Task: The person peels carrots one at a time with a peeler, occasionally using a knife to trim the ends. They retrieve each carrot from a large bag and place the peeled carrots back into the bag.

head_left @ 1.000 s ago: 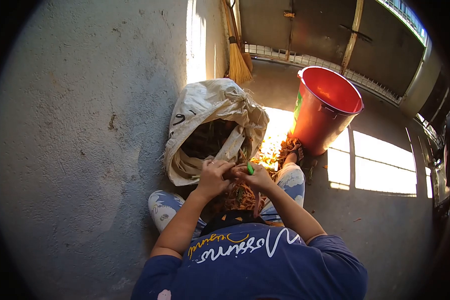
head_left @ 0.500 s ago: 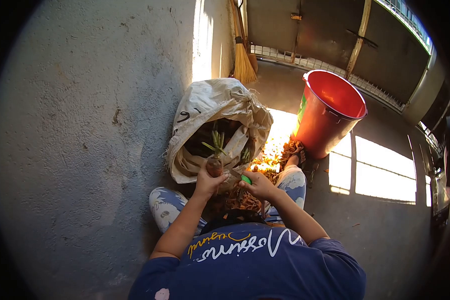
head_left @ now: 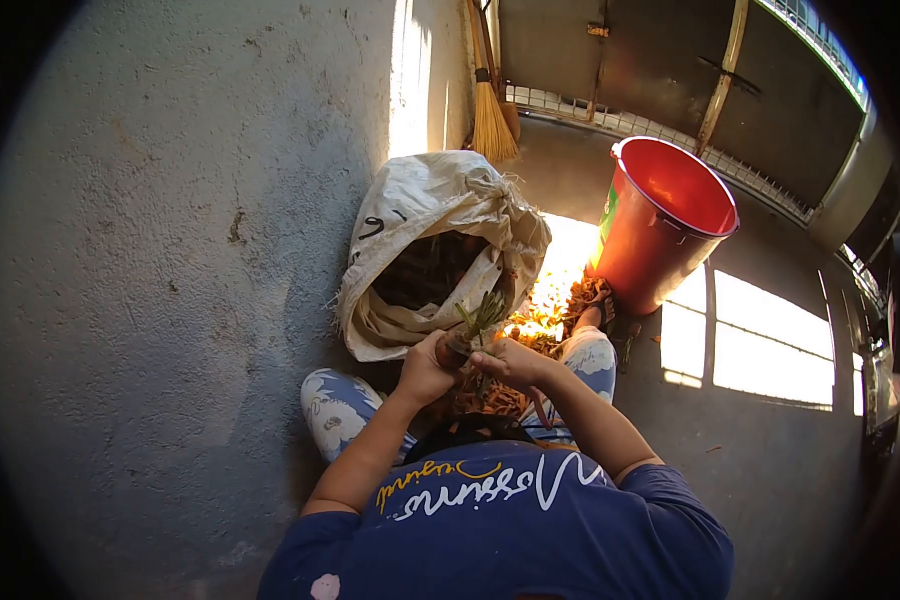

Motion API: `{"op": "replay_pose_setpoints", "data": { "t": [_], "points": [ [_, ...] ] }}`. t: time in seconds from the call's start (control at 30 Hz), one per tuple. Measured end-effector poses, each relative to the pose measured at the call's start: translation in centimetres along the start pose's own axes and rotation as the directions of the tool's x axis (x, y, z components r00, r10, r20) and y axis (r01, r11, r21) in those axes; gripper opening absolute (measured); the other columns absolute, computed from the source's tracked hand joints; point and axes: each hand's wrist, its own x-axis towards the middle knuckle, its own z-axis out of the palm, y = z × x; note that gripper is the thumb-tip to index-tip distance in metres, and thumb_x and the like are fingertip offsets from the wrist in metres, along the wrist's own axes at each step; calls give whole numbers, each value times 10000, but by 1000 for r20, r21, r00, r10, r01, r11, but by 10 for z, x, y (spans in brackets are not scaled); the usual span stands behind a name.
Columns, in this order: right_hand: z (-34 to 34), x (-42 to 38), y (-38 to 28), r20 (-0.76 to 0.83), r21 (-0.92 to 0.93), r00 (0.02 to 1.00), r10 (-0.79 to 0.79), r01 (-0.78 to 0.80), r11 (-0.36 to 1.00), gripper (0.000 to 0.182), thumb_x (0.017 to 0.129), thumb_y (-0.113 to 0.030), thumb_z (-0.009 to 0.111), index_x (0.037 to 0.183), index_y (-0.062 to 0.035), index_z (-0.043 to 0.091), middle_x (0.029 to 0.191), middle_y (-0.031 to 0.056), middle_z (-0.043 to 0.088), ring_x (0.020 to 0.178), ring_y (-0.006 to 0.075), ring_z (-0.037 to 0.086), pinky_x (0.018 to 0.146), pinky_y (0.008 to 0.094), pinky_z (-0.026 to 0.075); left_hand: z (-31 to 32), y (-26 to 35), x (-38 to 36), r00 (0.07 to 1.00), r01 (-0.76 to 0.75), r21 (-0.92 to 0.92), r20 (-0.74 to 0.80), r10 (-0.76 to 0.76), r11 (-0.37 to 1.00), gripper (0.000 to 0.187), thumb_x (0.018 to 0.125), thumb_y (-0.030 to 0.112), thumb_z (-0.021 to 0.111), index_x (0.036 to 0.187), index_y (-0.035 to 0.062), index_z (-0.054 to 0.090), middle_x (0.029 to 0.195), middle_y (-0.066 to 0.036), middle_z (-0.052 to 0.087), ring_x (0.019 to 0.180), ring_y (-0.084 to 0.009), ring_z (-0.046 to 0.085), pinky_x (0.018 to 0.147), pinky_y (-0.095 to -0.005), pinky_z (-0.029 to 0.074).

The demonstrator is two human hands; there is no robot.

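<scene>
My left hand (head_left: 428, 371) is closed round a brown root (head_left: 452, 350) with cut green stalks (head_left: 483, 314) at its top. Right beside it, my right hand (head_left: 510, 362) is closed at the root's top, and the green-handled tool seen earlier is mostly hidden in its fingers. Just beyond both hands lies a white woven sack (head_left: 418, 195), its dark mouth open toward me. Orange-brown peelings (head_left: 495, 399) lie between my legs, below the hands.
A red bucket (head_left: 660, 225) stands at the right, beyond my foot (head_left: 592, 316). More peelings lie by that foot. A straw broom (head_left: 491, 125) leans in the corner. A rough grey wall (head_left: 170, 250) runs along the left.
The root has moved down and right, nearer my body, and its stalks now lean right. My right hand has closed in beside it, and the green handle no longer shows clearly.
</scene>
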Motion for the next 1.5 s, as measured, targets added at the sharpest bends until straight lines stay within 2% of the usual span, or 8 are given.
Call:
{"op": "replay_pose_setpoints", "data": {
  "t": [0.43,0.73,0.93,0.97,1.0,1.17,1.3,1.5],
  "points": [
    [-11,26,116,-175,54,931,320,-315,947,745,845,-633,328,760,51,612,666,162,583,689,283,567,720,366,451,-19,1,-9,990,42,-78,138,-31,996,378,609,4,653,969,0,539,894,-30,599,833,-82,550,763,-237,441],
    [15,24,46,-296,-70,942,-157,142,987,562,712,-393,696,1093,-16,528,954,133,606,878,199,574,785,330,447,0,-4,8,948,158,362,205,-244,919,659,578,148,778,1120,1,435,1016,-152,584,960,-237,581,814,-327,451],
    [29,23,44,-591,-45,786,-182,193,980,541,682,-286,725,1128,-76,503,912,132,626,829,254,620,718,337,482,0,-28,7,961,33,509,-252,113,860,591,665,261,744,1136,33,469,1003,-120,581,903,-266,571,814,-334,443],
    [32,21,42,-669,-151,709,-223,165,975,541,680,-275,720,1138,-96,492,923,136,627,812,297,623,688,349,494,-6,-27,6,907,383,-119,-139,-397,916,528,738,329,662,1141,41,477,1020,-109,575,896,-262,566,822,-345,443],
    [35,20,38,-666,-150,712,-223,165,975,541,680,-275,720,1138,-96,492,923,136,627,812,297,623,688,349,494,-10,-24,5,693,658,-602,250,-676,452,492,811,396,580,1146,49,484,1038,-98,570,890,-258,561,831,-355,443],
    [41,14,14,-413,-410,835,-364,186,893,637,662,-252,728,1204,-131,414,913,142,624,809,341,609,660,368,495,-1,-77,12,766,583,-809,579,-278,-80,320,907,305,391,1096,69,497,960,-114,594,850,-227,582,731,-388,496],
    [3,21,25,-652,141,758,29,84,986,608,685,-105,707,1205,-79,395,761,98,537,668,192,560,591,303,451,-5,-37,14,742,516,-855,422,-520,42,284,915,277,385,1095,71,461,943,-116,570,809,-241,593,691,-379,512],
    [-29,44,16,-832,179,555,7,257,950,373,755,-99,623,1062,-3,434,733,68,497,619,164,487,608,300,428,12,-38,24,755,511,-857,407,-514,72,310,934,317,355,1095,77,467,906,-105,568,802,-242,589,709,-384,514]
  ]
}}
